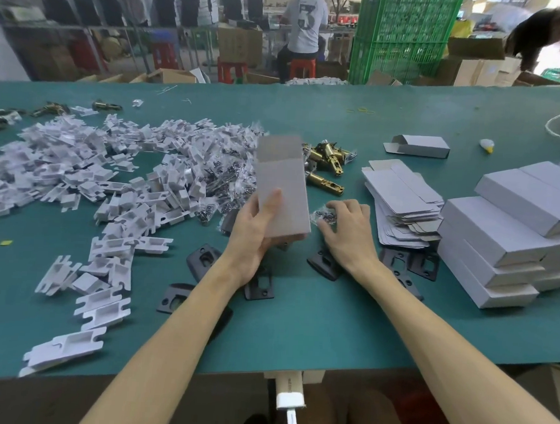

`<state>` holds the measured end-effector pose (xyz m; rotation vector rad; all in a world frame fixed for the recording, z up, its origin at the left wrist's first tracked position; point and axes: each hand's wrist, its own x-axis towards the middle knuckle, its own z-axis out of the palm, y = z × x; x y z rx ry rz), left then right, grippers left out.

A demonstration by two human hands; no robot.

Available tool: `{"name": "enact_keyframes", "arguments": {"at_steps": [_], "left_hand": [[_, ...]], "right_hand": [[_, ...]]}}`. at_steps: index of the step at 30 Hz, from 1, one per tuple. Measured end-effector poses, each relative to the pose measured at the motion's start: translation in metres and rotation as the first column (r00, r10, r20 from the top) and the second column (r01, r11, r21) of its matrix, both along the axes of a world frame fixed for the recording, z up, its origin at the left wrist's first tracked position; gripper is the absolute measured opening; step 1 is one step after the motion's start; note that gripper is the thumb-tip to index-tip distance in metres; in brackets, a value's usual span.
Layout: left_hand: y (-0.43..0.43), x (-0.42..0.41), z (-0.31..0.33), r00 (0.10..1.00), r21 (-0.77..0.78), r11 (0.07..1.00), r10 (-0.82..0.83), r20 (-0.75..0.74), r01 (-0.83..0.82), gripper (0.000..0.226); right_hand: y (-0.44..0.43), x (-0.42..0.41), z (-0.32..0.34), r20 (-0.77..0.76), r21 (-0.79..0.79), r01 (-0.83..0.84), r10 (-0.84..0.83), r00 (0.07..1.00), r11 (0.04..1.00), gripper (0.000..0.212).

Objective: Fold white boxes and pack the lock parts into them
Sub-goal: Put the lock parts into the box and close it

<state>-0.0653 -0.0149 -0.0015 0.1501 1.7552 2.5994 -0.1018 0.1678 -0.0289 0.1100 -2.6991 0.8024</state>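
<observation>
Centrally, the fingers of the left hand (255,233) wrap behind the white box (281,186) while the thumb lies flat along its facing panel, gripping it by its lower end. The box is plain grey-white card, already squared into a tall sleeve, its top open with one flap standing up at the far end; it is held above the table (298,329), leaning slightly left, in front of the brass latch bolts (326,164). Just right of it, the right hand (349,228) is palm down, its fingers bent and its fingertips and thumb closing on a small clear screw bag (324,215) that lies on the green surface. Black plates (396,261) lie scattered beneath and beside both wrists. Further right, a fanned heap of flat box blanks (399,198) sits near the right hand, and beyond it a stack of closed boxes (504,246) occupies the right side. One opened box (418,146) lies alone further back. To the left, a broad pile of white inserts (112,170) spreads toward the near-left corner. Bare green surface shows between the two forearms and up to the table's near edge, and across the far half. Both forearms reach in from the near edge and converge toward the centre, the left raised, the right low.
</observation>
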Motion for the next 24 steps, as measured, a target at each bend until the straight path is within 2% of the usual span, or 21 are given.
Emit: {"name": "enact_keyframes", "arguments": {"at_steps": [4, 7, 10, 13, 19, 22, 24], "left_hand": [[-0.008, -0.004, 0.003, 0.99, 0.192, 0.972, 0.139, -0.008, -0.135, 0.037], [-0.013, -0.007, 0.003, 0.982, 0.266, 0.945, 0.188, 0.026, -0.188, 0.036], [-0.011, -0.008, 0.001, 0.985, 0.211, 0.962, 0.174, 0.022, -0.175, 0.034], [-0.007, -0.007, 0.0, 0.994, 0.11, 0.988, 0.11, 0.004, -0.109, 0.037], [-0.004, -0.004, -0.001, 0.998, -0.012, 0.998, -0.065, 0.016, 0.065, 0.034], [-0.004, -0.004, -0.002, 0.994, -0.053, 0.993, -0.11, -0.016, 0.109, 0.029], [-0.004, -0.004, -0.001, 0.991, -0.06, 0.99, -0.131, -0.024, 0.13, 0.032]], "right_hand": [[0.001, -0.003, 0.003, -0.02, -0.096, -0.002, 0.001, 1.0, 0.995, 0.046], [0.003, -0.017, 0.009, -0.012, -0.099, 0.02, -0.022, 1.0, 0.995, 0.05], [0.006, -0.041, 0.017, 0.071, -0.03, 0.047, -0.045, 0.996, 0.998, 0.052], [0.002, -0.063, 0.02, 0.162, 0.041, 0.048, -0.054, 0.985, 0.998, 0.043], [-0.012, -0.082, 0.022, 0.104, 0.24, 0.147, -0.176, 0.979, 0.96, 0.039], [-0.016, -0.082, 0.026, 0.157, 0.318, 0.134, -0.191, 0.969, 0.939, 0.03], [-0.016, -0.079, 0.031, 0.201, 0.332, 0.107, -0.181, 0.963, 0.937, 0.034]]}}
